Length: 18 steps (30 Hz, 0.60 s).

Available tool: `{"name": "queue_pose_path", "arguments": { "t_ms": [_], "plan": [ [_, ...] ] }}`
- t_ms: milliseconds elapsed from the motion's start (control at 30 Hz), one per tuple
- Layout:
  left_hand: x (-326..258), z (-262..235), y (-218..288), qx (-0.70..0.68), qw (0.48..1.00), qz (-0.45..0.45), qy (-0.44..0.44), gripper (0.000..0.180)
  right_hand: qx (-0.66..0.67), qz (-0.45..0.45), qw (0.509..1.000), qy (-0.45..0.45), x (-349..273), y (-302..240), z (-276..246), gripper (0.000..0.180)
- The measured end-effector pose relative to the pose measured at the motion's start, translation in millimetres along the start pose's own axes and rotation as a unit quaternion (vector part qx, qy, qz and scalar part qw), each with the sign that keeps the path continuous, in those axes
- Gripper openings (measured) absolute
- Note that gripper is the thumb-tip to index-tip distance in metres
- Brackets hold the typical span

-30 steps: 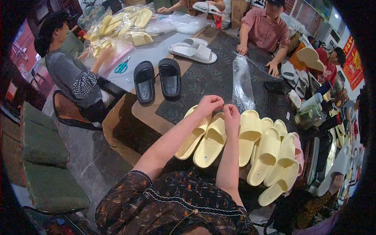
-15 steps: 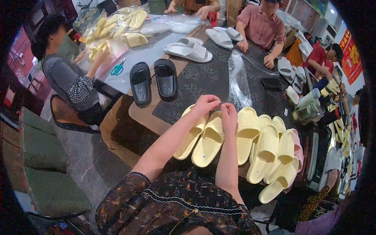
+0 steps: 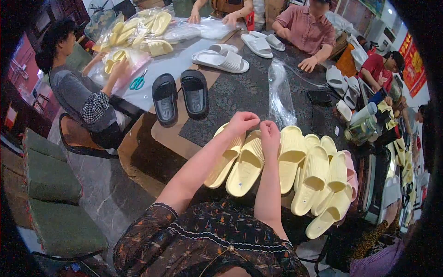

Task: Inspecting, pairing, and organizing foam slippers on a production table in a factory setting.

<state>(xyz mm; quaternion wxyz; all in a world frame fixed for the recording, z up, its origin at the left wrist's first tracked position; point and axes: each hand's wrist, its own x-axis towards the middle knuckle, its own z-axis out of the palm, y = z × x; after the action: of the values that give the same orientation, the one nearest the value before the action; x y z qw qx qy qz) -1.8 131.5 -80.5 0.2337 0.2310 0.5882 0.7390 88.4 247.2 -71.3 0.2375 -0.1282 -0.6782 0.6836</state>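
Note:
My left hand [image 3: 243, 123] and my right hand [image 3: 270, 134] are nearly touching, fingertips pinched, above the table's near edge. Anything between the fingers is too small to make out. Below them rests a pair of pale yellow slide slippers [image 3: 246, 171], partly covered by my left hand and both forearms. Another yellow slipper [image 3: 291, 154] lies just right of my right wrist. More yellow slippers [image 3: 310, 184] overlap farther right, with a pink slipper [image 3: 351, 174] behind them. Beyond my hands lies a bundle of clear plastic bags [image 3: 280, 94].
Black slippers [image 3: 195, 94] stand left of the plastic on the dark patterned cloth [image 3: 240, 97]. White slippers [image 3: 226, 61] sit farther back. Teal scissors [image 3: 138, 82] and a bagged yellow pile [image 3: 138, 32] are far left. Co-workers sit around the table. Jars [image 3: 362, 122] stand at right.
My hands have hardly moved. Across the table, the person in the pinkish shirt has drawn one hand back from the white slippers and shifted the other slightly. The person at left has raised their head.

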Motion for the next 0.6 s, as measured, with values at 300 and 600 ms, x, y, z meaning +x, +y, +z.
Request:
{"name": "queue_pose_path", "arguments": {
  "t_ms": [300,600],
  "plan": [
    [-0.5,-0.6,1.8,0.045,0.999,-0.014,0.011,0.016,-0.023,-0.017,1.000,-0.009,-0.1,5.4,-2.6,0.010],
    [-0.7,-1.3,1.4,0.099,0.994,-0.012,0.035,0.018,-0.028,-0.013,0.999,-0.009,0.6,9.5,-2.8,0.012]
  ]
}}
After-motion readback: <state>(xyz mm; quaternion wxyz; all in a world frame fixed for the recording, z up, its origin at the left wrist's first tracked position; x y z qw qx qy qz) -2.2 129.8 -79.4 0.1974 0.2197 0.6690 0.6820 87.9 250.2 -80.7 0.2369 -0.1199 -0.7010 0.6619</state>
